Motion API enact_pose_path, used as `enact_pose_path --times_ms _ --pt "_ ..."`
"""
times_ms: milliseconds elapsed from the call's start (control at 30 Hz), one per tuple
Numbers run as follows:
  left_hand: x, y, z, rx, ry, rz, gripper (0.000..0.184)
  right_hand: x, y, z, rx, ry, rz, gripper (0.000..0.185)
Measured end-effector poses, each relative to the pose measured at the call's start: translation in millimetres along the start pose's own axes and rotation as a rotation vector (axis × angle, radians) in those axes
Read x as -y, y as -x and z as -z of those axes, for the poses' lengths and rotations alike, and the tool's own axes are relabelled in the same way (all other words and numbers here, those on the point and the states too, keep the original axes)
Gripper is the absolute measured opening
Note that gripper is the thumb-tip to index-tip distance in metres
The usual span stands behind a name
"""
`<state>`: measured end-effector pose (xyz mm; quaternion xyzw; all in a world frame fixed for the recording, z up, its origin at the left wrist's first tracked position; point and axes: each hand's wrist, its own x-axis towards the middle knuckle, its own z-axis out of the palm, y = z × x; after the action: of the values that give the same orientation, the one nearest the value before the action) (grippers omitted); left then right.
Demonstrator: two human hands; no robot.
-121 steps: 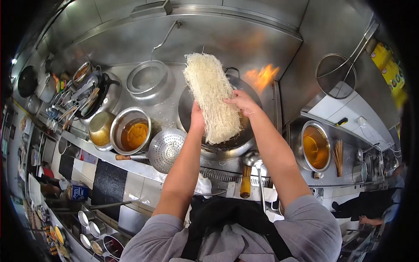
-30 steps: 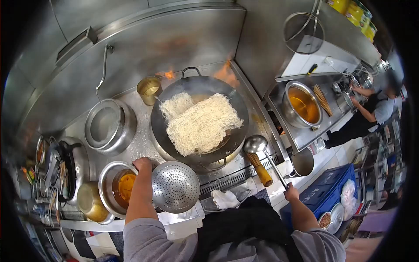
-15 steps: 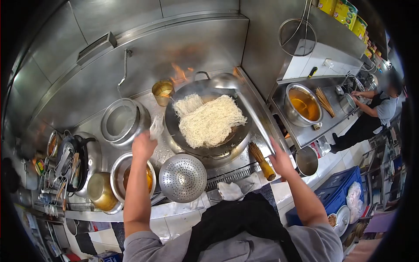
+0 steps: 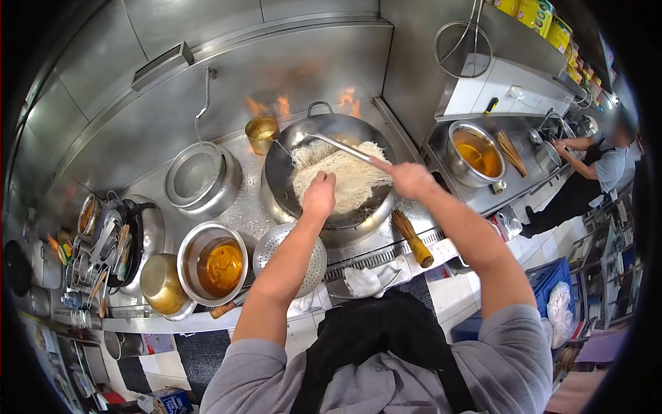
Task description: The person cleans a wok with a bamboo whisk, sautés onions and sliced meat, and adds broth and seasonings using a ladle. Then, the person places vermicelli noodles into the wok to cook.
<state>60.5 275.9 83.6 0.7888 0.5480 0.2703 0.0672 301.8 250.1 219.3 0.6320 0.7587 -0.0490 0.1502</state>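
A large wok [image 4: 276, 169] sits on the stove, holding a pale mass of thin noodles [image 4: 358, 183]. My right hand [image 4: 412, 181] is wrapped round the handle of a metal ladle [image 4: 345, 150]. The handle slants up and left across the noodles, and its far end is hard to make out. Over the near left part of the noodles, my left hand [image 4: 319, 196] has its fingers drawn together, with the fingertips hidden. My left forearm partly covers a perforated strainer [image 4: 269, 252] in front of the wok.
Left of the strainer stands a pot of brown liquid [image 4: 186, 262]. A bamboo brush [image 4: 414, 241] lies right of the wok, and a brass-coloured cup [image 4: 262, 134] stands behind it. Flames rise at the back. Another person [image 4: 586, 165] works at the right counter beside an oil pot [image 4: 455, 148].
My left hand has moved right, from beside the wok to over the noodles; the whitish thing it held no longer shows. My right hand has risen inward, swinging the ladle handle leftward.
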Motion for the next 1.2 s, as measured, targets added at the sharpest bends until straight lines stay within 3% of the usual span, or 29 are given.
enact_pose_path --times_ms 67,167,300,400,467,500,600,700,800,867,1033,1200 --pt "5.2 -3.6 -27.7 0.352 -0.108 0.143 0.027 11.4 -8.7 -36.1 -0.075 -0.081 0.041 0.093" --pt "-17.7 4.5 -7.5 0.412 -0.167 0.172 0.038 -2.3 -17.5 -57.6 -0.019 -0.144 0.091 0.091" --pt "-50.6 23.3 8.5 0.192 -0.128 0.076 0.035 -34.1 27.5 -64.7 -0.115 -0.375 0.021 0.086" --pt "-78.1 29.9 -9.0 0.256 0.009 0.098 0.024 -59.2 91.8 -101.6 -0.262 -0.712 -0.037 0.081" --pt "-88.8 39.8 -29.5 0.3 -0.052 0.158 0.024 -89.1 128.1 -160.1 -0.447 -1.035 0.112 0.084" --pt "-94.0 45.8 -38.2 0.335 -0.107 0.213 0.025 -106.3 160.9 -160.8 -0.211 -1.192 -0.011 0.083" --pt "-125.9 57.9 -29.9 0.209 -0.151 0.277 0.027 -168.9 255.7 -226.2 -0.399 -1.17 0.011 0.072" --pt "-91.8 68.5 -55.8 0.121 -0.229 0.261 0.024 -208.8 367.6 -281.2 -0.205 -1.47 -0.251 0.081" --pt "-85.0 71.1 -61.7 0.117 -0.143 0.24 0.021 -228.4 451.0 -355.0 -0.189 -1.518 -0.442 0.083" --pt "-87.4 76.5 -67.6 0.025 -0.117 0.106 0.033 -244.5 476.3 -373.8 -0.166 -1.483 -0.599 0.084" --pt "-197.1 86.4 -74.5 0.073 -0.078 0.09 0.033 -304.5 455.8 -439.7 -0.288 -1.202 -0.678 0.088" --pt "-247.0 90.9 -77.6 0.238 -0.013 0.064 0.029 -352.0 403.0 -446.2 0.125 -1.137 -0.824 0.087"
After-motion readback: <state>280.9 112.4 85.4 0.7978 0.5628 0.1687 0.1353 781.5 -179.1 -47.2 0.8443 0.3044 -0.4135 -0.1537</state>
